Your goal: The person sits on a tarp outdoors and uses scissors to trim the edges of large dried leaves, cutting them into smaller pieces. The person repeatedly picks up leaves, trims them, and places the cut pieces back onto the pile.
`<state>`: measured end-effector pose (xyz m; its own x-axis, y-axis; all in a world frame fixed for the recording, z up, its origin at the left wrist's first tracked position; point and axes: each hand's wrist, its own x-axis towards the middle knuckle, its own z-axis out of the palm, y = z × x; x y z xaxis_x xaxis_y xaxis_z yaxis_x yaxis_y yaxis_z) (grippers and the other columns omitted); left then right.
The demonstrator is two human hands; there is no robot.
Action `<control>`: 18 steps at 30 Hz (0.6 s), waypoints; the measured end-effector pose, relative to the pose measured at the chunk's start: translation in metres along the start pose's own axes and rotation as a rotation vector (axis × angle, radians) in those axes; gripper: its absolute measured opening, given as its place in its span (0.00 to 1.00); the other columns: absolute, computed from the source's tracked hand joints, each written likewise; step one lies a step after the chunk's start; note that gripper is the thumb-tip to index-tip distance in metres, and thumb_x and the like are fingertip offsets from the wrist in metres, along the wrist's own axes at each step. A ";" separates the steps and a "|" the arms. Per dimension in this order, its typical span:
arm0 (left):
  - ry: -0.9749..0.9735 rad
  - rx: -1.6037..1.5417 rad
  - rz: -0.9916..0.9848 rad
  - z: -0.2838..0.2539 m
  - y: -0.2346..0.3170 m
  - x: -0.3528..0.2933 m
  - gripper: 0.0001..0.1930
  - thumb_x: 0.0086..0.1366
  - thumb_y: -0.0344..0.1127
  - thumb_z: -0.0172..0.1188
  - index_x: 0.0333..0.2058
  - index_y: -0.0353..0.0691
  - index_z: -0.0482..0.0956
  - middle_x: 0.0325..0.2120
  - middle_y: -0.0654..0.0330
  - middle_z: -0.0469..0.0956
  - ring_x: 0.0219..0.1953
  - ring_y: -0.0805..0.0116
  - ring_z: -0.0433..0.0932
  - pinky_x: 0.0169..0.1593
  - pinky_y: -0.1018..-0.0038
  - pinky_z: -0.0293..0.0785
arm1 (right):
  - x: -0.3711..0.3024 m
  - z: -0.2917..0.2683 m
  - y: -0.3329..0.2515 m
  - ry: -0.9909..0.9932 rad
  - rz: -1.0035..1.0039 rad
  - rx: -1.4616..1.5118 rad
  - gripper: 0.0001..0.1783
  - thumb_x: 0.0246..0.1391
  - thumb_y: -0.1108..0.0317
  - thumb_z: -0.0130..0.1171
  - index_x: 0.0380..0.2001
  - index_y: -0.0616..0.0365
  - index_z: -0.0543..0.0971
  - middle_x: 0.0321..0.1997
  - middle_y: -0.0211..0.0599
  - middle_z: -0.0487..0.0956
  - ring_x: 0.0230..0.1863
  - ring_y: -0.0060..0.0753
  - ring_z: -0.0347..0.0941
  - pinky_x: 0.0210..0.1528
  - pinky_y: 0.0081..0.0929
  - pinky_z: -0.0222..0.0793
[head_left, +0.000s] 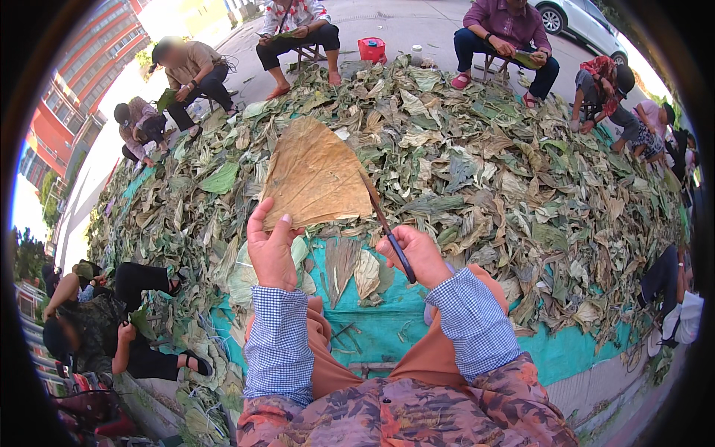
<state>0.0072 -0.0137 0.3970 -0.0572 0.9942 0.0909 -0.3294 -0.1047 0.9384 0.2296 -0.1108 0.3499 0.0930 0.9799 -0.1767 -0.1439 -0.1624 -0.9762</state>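
Observation:
A large brown dried leaf (316,175), folded and fan-shaped, is pinched at its lower left by my left hand (271,246). My right hand (417,255) grips a pair of dark scissors (397,242) by the handle end. Their blades point up and slightly left, along the leaf's right edge. Whether the blades are parted I cannot tell. Below the leaf, near my knees, several leaf pieces (342,270) lie on a green sheet (372,325). A pale greenish leaf (247,276) lies beside my left wrist.
A broad heap of dried leaves (477,160) spreads ahead. People sit around it, including a person in a purple shirt (514,33) and one in dark clothes (104,335) at my left. A red container (372,50) stands at the far edge. A white car (581,22) is beyond.

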 end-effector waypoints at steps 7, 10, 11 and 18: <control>-0.048 0.053 -0.012 0.000 -0.001 -0.001 0.22 0.64 0.19 0.55 0.57 0.39 0.69 0.47 0.56 0.76 0.40 0.70 0.79 0.41 0.72 0.80 | 0.002 -0.001 0.006 0.002 -0.125 -0.185 0.27 0.59 0.43 0.60 0.36 0.63 0.75 0.27 0.28 0.76 0.28 0.18 0.71 0.30 0.19 0.68; -0.084 0.075 0.005 0.001 -0.002 -0.003 0.23 0.64 0.20 0.55 0.57 0.39 0.69 0.46 0.56 0.76 0.40 0.70 0.79 0.41 0.72 0.80 | 0.000 -0.002 0.001 -0.019 -0.099 -0.160 0.29 0.59 0.41 0.58 0.35 0.62 0.75 0.26 0.27 0.76 0.28 0.17 0.71 0.30 0.19 0.68; -0.086 0.083 0.013 0.001 -0.002 -0.003 0.23 0.64 0.20 0.55 0.57 0.39 0.69 0.46 0.56 0.76 0.41 0.70 0.79 0.41 0.73 0.80 | -0.001 -0.002 0.000 -0.025 -0.083 -0.154 0.29 0.59 0.40 0.58 0.35 0.62 0.75 0.26 0.27 0.76 0.28 0.17 0.71 0.31 0.19 0.68; -0.077 0.105 0.023 0.001 -0.003 -0.003 0.22 0.64 0.20 0.55 0.57 0.39 0.69 0.45 0.56 0.77 0.41 0.70 0.79 0.42 0.73 0.80 | -0.006 0.000 -0.012 -0.030 -0.014 -0.087 0.26 0.57 0.44 0.63 0.31 0.59 0.74 0.21 0.26 0.74 0.21 0.15 0.68 0.24 0.16 0.64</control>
<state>0.0088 -0.0165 0.3943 0.0103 0.9909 0.1343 -0.2282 -0.1285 0.9651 0.2310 -0.1149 0.3623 0.0650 0.9849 -0.1605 -0.0571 -0.1569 -0.9860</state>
